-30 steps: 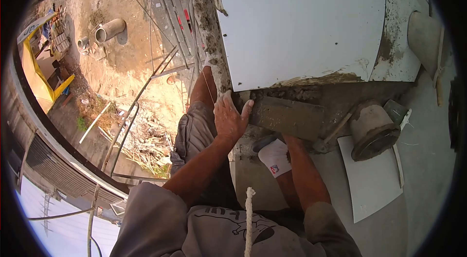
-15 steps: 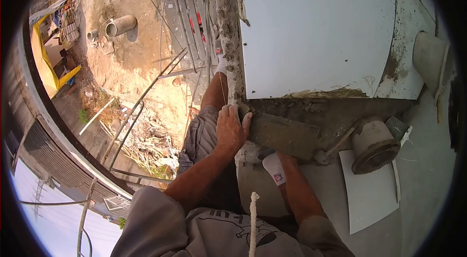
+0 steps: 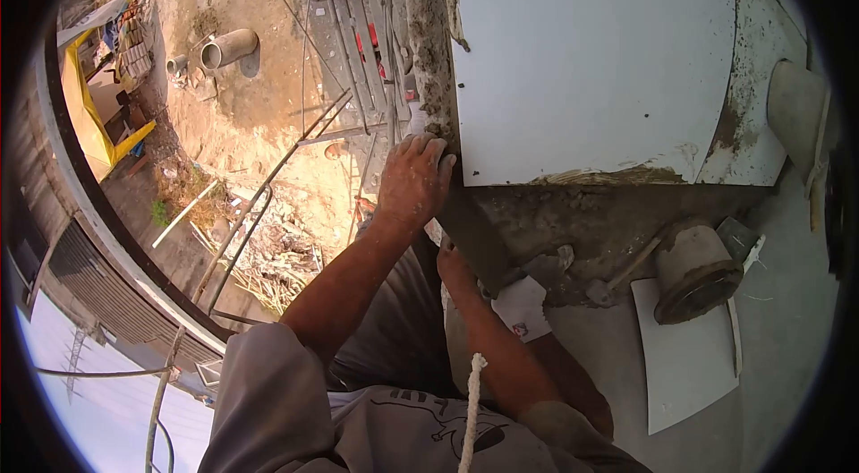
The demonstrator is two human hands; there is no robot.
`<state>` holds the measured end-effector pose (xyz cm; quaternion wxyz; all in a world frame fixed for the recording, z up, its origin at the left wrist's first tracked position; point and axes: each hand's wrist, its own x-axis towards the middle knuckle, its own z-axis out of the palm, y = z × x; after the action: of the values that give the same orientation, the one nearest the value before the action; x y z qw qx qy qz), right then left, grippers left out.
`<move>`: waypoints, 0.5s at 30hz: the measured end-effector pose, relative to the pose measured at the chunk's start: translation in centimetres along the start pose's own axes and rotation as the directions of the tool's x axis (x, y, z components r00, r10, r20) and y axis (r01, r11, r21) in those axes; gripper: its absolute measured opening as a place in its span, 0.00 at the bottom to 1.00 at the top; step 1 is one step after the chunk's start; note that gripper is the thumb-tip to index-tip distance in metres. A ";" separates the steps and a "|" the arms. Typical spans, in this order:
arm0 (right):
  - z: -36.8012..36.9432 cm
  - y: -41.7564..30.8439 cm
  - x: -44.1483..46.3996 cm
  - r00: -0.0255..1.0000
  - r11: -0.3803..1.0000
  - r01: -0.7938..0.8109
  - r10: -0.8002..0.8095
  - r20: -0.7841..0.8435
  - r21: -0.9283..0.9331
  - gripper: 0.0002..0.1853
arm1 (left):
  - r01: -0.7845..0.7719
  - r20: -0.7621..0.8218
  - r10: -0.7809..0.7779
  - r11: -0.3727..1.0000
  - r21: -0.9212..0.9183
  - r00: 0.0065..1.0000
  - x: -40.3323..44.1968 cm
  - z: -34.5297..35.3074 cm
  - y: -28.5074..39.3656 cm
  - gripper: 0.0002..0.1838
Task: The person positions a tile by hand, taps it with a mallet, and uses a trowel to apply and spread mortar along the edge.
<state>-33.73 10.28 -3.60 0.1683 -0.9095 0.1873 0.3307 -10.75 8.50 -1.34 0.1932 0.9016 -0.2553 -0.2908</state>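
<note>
A flat grey-brown board (image 3: 474, 240), its surface coated like dried mortar, is tilted steeply beside the rough wall edge (image 3: 428, 70). My left hand (image 3: 414, 179) is closed over its upper end, fingers curled against the wall edge. Lower down, my right hand (image 3: 455, 265) is at the board's left side; a thumb shows, while the other fingers are hidden behind the board. Wet mortar (image 3: 546, 213) lies in the strip to the right of the board. A large white sheet (image 3: 591, 61) with mortar smears is just beyond.
A mortar-crusted bucket (image 3: 693, 272) lies on its side at right, near a white offcut (image 3: 684, 366). Another bucket (image 3: 796, 110) is farther right. On the left, scaffold poles (image 3: 277, 169) stand over a drop to sandy ground with pipes (image 3: 228, 50). A rope (image 3: 472, 410) hangs in front of me.
The board has turned from lying broadly across the mortar strip to a steeper, more lengthwise tilt. My left hand has moved up, and my right hand has come into view from beneath the board.
</note>
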 end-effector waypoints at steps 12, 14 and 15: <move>5.6 -3.0 1.1 0.918 0.760 -0.358 0.392 0.058 0.543 0.19 | 0.310 0.095 -0.310 0.781 -0.543 0.946 -3.0 0.2 1.3 0.22; 9.7 -3.1 0.7 0.957 0.860 -0.245 0.288 -0.029 0.447 0.16 | 0.246 0.051 -0.270 0.762 -0.599 0.961 -2.9 -0.5 2.1 0.22; 9.9 -3.2 0.9 0.965 0.898 -0.200 0.251 -0.082 0.391 0.17 | 0.279 0.092 -0.281 0.751 -0.599 0.955 -2.8 -0.6 2.2 0.22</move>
<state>-37.01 17.09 -10.78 0.2891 -0.8514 0.3624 0.2455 -13.11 8.41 1.36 0.4262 0.8205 -0.0106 -0.3808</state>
